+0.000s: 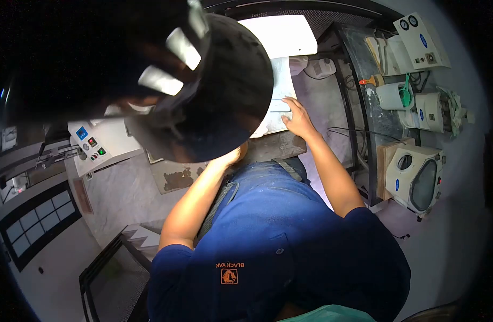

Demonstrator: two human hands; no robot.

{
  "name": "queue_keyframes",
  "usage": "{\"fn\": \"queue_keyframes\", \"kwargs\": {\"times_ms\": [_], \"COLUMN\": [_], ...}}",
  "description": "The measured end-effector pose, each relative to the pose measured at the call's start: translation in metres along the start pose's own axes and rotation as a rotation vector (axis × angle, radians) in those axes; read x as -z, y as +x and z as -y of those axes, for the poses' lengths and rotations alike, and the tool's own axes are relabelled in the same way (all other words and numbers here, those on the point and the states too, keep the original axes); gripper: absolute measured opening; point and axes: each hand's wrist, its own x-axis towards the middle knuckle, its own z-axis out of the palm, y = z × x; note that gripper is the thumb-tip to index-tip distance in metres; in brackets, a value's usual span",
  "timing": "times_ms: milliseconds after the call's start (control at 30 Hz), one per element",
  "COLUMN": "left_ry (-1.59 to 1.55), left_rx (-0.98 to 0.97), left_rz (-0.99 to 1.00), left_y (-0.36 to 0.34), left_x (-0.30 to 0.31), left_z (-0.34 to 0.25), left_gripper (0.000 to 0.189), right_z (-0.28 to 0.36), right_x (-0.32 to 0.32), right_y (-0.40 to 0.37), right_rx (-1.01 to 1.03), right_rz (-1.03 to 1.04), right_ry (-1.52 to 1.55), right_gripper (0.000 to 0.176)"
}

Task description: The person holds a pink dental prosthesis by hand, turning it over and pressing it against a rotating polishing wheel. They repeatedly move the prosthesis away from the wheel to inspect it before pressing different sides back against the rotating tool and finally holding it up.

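My right hand [298, 117] rests at the right edge of a bright white panel [281, 80], its thumb and fingers apart. Between the fingertips, thin grey bars or slots show on the panel. My left hand [234, 156] is mostly hidden behind a large dark cylinder [225, 91]; only its wrist side shows, so its fingers and anything in them cannot be seen. Above the panel is a white casing [284, 36]. A worn brown board [276, 147] lies just in front of my body.
On the right, a dark-framed bench [378, 126] bears white machines [421, 40], an orange brush [371, 81] and a tub [391, 96] with a green scoop. A boxy white unit [415, 177] stands nearer. At left is a white control box [104, 142]. The dark cylinder blocks the upper left.
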Motion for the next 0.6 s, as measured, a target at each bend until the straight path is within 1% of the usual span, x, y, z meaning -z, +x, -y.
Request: {"fn": "queue_keyframes", "kwargs": {"times_ms": [67, 200, 267, 333, 367, 400, 467, 600], "left_ry": [0.084, -0.085, -0.051, 0.012, 0.057, 0.056, -0.042, -0.094], "left_rx": [-0.052, -0.071, -0.106, -0.167, -0.13, -0.135, -0.15, -0.169], "left_rz": [0.033, 0.005, 0.017, 0.064, 0.08, 0.08, 0.087, 0.045], "left_y": [-0.012, -0.027, -0.03, -0.031, -0.034, -0.035, -0.036, -0.04], "left_x": [-0.001, -0.008, -0.006, -0.005, -0.007, -0.007, -0.005, -0.005], "left_z": [-0.011, -0.033, -0.037, -0.044, -0.053, -0.053, -0.053, -0.051], "left_gripper": [0.027, 0.025, 0.024, 0.027, 0.021, 0.021, 0.018, 0.017], "right_z": [-0.008, -0.015, -0.015, -0.015, -0.015, -0.015, -0.015, -0.014], "right_x": [-0.008, -0.015, -0.015, -0.015, -0.015, -0.014, -0.014, -0.014], "right_y": [-0.006, -0.012, -0.013, -0.014, -0.014, -0.013, -0.013, -0.013], "right_rx": [0.052, 0.058, 0.044, 0.038, 0.028, 0.032, 0.019, -0.004], "right_rz": [0.013, 0.017, 0.02, 0.021, 0.023, 0.023, 0.033, 0.043], "right_ry": [-0.211, -0.229, -0.236, -0.245, -0.254, -0.257, -0.231, -0.23], "right_gripper": [0.052, 0.053, 0.051, 0.052, 0.052, 0.052, 0.051, 0.052]}}
